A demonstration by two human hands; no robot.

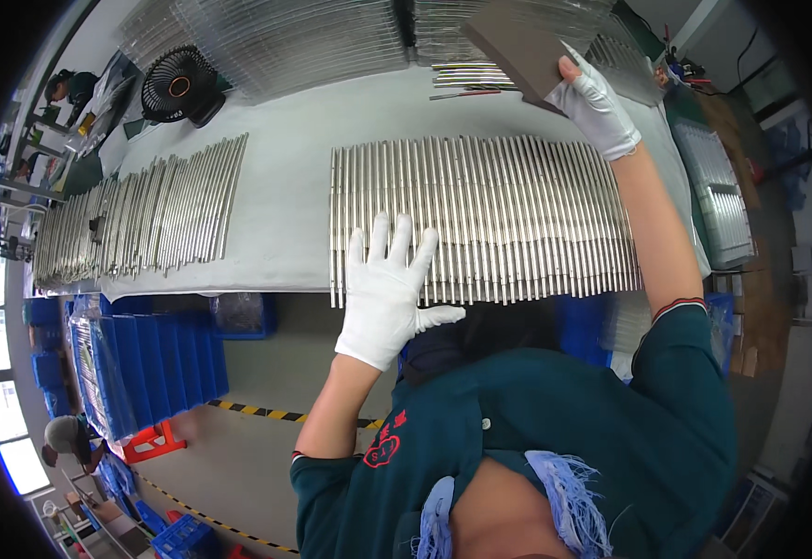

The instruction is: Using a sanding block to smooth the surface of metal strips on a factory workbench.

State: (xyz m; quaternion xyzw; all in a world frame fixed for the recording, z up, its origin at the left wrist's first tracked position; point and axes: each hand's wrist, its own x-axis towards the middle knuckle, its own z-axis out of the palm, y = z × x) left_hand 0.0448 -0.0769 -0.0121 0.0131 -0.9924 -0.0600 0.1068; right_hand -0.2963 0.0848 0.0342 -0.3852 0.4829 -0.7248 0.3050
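Rods of silvery metal (490, 210) lie side by side on our white-covered table (285, 205); we spread our white-gloved left hand (382, 303) over their left end; our white-gloved right hand (601, 112) pinches a grey-brown rectangular block (513, 51).

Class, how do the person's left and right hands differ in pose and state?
The left hand is spread open over the metal rods; the right hand grips a grey-brown block. The left hand is at the rods' near side; the right hand is beyond their far ends. The left hand's thumb is covered; the right hand's thumb tip is bare. Both wear white gloves.
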